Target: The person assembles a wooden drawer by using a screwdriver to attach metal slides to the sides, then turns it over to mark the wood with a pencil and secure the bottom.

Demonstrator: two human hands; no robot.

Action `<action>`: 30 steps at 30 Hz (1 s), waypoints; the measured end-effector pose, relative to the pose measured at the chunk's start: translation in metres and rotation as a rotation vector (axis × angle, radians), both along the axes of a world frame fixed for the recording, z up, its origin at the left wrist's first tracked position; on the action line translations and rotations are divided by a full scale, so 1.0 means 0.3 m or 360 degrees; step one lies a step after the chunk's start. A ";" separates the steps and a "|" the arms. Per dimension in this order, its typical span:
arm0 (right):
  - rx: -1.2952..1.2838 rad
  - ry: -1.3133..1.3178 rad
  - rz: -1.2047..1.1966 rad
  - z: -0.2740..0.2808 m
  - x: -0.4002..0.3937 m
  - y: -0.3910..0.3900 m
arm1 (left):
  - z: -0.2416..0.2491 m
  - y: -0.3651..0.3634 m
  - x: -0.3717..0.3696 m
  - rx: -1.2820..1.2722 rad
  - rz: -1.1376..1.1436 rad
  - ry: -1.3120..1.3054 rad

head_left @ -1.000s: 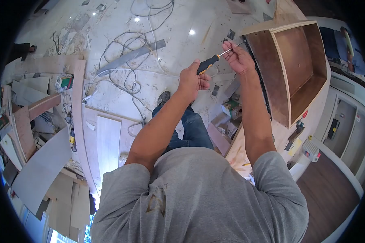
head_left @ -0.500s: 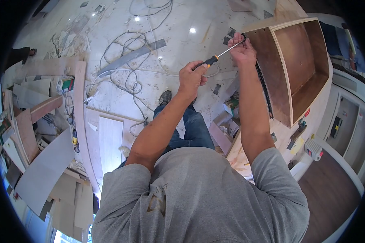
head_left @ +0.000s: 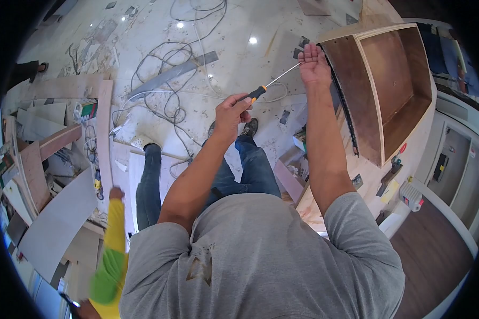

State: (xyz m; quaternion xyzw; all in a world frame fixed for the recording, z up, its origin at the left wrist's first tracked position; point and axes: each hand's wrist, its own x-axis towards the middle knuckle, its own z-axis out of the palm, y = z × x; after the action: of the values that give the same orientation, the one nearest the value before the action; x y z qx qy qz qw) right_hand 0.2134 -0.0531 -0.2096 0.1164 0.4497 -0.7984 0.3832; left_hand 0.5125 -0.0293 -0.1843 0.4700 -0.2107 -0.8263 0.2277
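Note:
My left hand point(head_left: 232, 114) is closed round the black and orange handle of a screwdriver point(head_left: 257, 94). Its thin metal shaft slants up to the right, and the tip reaches the near edge of my right palm. Palm up, my right hand point(head_left: 315, 68) has its fingers stretched out and apart, beside the corner of a wooden cabinet box point(head_left: 351, 85). A black strip point(head_left: 346, 114) runs down the side edge of that box, close to my right wrist.
Tangled cables point(head_left: 170, 101) and a grey strip point(head_left: 175, 74) lie on the dusty floor. At lower left is another person in a yellow sleeve point(head_left: 115, 228) and green cap point(head_left: 107, 276). Boards point(head_left: 58, 223) and scraps fill the left side. A carton point(head_left: 290, 173) stands near my legs.
My left hand has drawn the screwdriver down and left, its tip sliding from my right fingers to the palm edge. My right hand has straightened its fingers. Another person has stepped in at left.

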 end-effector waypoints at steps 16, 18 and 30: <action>0.0845 0.0602 0.0550 0.172 0.247 0.485 | 0.021 0.086 0.124 0.0067 -0.0615 0.0059; 0.1245 0.1029 0.0588 0.180 0.231 0.732 | 0.027 0.136 0.111 0.0114 -0.0829 0.0152; 0.2264 0.1494 0.0457 0.096 -0.015 1.771 | 0.031 0.424 -0.107 -0.0551 -0.1310 -0.0036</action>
State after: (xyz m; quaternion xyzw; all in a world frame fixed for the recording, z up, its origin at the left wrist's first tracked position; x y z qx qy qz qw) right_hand 0.2090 0.4782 -0.1807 -0.0710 0.9647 -0.2365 0.0911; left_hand 0.4804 0.0978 -0.1750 0.3110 -0.5180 -0.7955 -0.0470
